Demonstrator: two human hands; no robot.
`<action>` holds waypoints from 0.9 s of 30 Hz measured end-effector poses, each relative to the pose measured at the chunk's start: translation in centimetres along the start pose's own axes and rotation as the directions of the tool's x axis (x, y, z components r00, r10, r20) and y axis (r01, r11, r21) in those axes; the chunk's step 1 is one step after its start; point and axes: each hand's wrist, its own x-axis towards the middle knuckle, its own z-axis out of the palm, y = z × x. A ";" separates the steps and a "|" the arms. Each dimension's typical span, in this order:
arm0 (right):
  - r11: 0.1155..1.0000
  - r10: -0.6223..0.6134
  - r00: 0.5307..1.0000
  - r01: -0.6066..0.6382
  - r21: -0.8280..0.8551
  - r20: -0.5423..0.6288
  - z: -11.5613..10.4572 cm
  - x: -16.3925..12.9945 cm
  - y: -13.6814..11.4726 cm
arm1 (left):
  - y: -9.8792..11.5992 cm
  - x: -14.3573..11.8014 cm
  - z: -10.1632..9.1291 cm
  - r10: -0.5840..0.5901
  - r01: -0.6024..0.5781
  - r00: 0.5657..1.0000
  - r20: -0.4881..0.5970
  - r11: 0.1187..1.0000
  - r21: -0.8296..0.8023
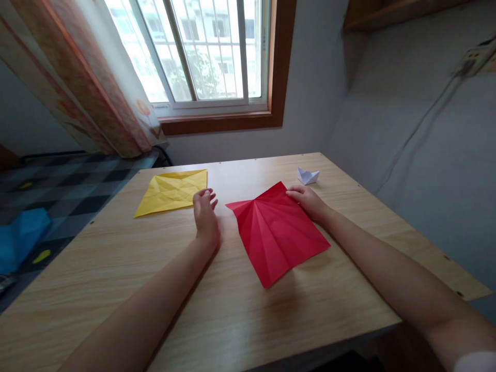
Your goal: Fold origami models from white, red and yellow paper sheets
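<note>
while creased and fanned with folds, red paper (277, 232) lies flat on the table (163, 289), right of centre, one corner pointing toward the near edge; right hand (308, 200) rests on its far corner, fingers close together and pressing the sheet down, nothing pinched; left hand (205, 212) stands on its edge on bare wood just left of the sheet, fingers loosely curled, empty, not touching either sheet; yellow paper (172, 191) lies flat just beyond it, also creased; small white boat (308, 175) sits near the far right corner, just beyond the right hand; best, by judgement, to keep that far corner pinned firmly, bring the left hand in low to the left corner, line up along an existing crease and run a fingertip outward so the sheet does not skid; plenty of open wood in front and to the left for turning the sheet; less room to the right, where the table edge and wall come close; far side crowded only by the boat; bed and window beyond, well clear.
</note>
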 end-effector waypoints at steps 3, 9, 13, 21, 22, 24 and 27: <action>0.998 -0.022 1.000 0.023 -0.061 0.013 0.0 0.1 0.1 | 1.7 -1.6 0.3 0.371 -0.442 0.887 0.276 0.857 0.266; 0.996 -0.020 1.000 0.021 -0.087 0.017 0.3 -0.1 -0.1 | 3.9 -5.8 1.5 0.260 -0.736 0.613 0.746 0.532 0.419; 0.994 -0.036 0.999 0.037 -0.103 0.018 0.4 -0.2 -0.2 | 2.5 -7.2 1.4 0.077 -0.753 0.519 0.851 0.513 0.413; 0.985 -0.061 0.998 0.065 -0.159 0.032 0.3 -0.1 0.0 | -0.4 -6.5 0.0 -0.120 -0.801 0.484 0.867 0.338 0.494; 0.988 -0.052 0.998 0.058 -0.144 0.047 0.3 -0.1 0.1 | -0.4 -6.4 -0.1 -0.174 -0.812 0.479 0.860 0.284 0.510; 0.994 -0.024 0.996 0.034 -0.107 0.088 0.3 -0.1 0.2 | -0.2 -6.2 -0.1 -0.262 -0.829 0.467 0.844 0.201 0.521; 0.997 0.003 0.989 0.009 -0.078 0.150 0.5 0.0 0.5 | 0.0 -5.9 0.1 -0.305 -0.852 0.439 0.845 0.157 0.499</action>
